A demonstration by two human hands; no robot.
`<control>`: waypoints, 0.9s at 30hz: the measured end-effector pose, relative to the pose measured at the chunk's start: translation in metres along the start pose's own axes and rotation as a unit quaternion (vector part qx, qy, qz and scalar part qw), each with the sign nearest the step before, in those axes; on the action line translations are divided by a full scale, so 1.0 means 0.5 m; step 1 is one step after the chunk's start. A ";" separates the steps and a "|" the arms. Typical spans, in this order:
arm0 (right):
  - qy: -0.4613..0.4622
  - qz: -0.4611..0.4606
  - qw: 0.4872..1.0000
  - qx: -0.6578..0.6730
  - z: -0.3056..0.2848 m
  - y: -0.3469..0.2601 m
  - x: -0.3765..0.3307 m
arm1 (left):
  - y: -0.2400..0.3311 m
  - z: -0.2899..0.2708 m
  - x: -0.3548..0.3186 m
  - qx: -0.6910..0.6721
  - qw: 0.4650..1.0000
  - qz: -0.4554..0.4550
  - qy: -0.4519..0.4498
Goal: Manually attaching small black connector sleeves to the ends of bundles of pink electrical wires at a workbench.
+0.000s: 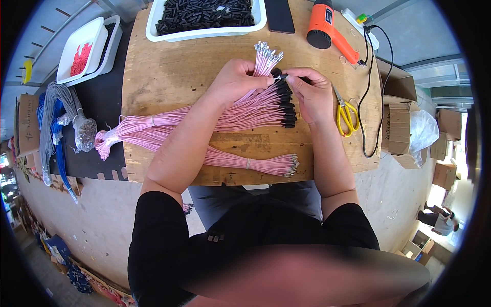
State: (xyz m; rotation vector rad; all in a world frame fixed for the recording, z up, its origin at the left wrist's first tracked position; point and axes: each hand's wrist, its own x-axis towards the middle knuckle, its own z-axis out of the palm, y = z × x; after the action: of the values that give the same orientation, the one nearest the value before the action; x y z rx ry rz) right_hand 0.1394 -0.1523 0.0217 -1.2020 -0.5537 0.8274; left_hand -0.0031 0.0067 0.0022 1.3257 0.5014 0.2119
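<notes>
My left hand grips a bundle of thin pink wires on a wooden board; the bundle's metal-tipped ends fan out above my fingers. My right hand pinches a small black sleeve at one wire's tip, right beside my left fingertips. Below that, a row of pink wires ends in black sleeves. A second tied pink bundle with bare metal ends lies near the board's front edge.
A white tray of black sleeves stands at the back of the board. An orange heat gun with a black cord and yellow scissors lie to the right. Left are white trays, grey and blue cables. Cardboard boxes sit right.
</notes>
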 end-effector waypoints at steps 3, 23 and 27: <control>0.002 -0.015 1.000 0.003 -0.007 0.005 0.003 | -0.002 -0.003 0.003 -0.004 1.000 0.023 -0.008; -0.079 0.143 0.976 0.141 -0.028 0.007 0.014 | 0.006 0.002 -0.005 0.104 0.994 0.029 0.003; -0.076 0.148 0.977 0.136 -0.027 0.004 0.013 | -0.004 0.000 0.001 0.075 0.997 0.028 0.002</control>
State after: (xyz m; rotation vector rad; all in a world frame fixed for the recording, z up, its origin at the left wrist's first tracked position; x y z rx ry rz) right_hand 0.1530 -0.1547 0.0154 -0.9847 -0.3732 1.2166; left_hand -0.0029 0.0064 0.0004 1.4863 0.4921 0.2267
